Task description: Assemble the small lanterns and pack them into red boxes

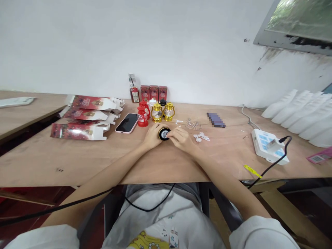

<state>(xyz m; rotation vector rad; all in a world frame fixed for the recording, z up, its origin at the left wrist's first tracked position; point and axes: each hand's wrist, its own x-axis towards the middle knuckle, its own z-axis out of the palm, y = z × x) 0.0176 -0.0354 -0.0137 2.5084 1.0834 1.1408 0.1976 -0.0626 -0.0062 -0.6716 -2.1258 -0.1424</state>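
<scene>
In the head view, my left hand (153, 136) wraps round a small lantern with a gold rim. Its round black base (164, 134) faces up toward me and has a pale disc in the middle. The fingers of my right hand (181, 138) are pinched together at that base; what they hold, if anything, is too small to make out. Just beyond my hands stand gold lanterns (157, 113), red lanterns (143, 117) and a white lantern (152, 103). To the right of my right hand lie white flat pieces (201, 137) and thin metal wire handles (193, 124).
Flattened red boxes (83, 117) and a phone (127, 123) lie left. Upright red boxes (154, 92) and a bottle (134, 90) stand by the wall. A blurred dark rectangle (216, 120), a power strip (268, 145) with cable and stacked white pieces (303, 114) occupy the right.
</scene>
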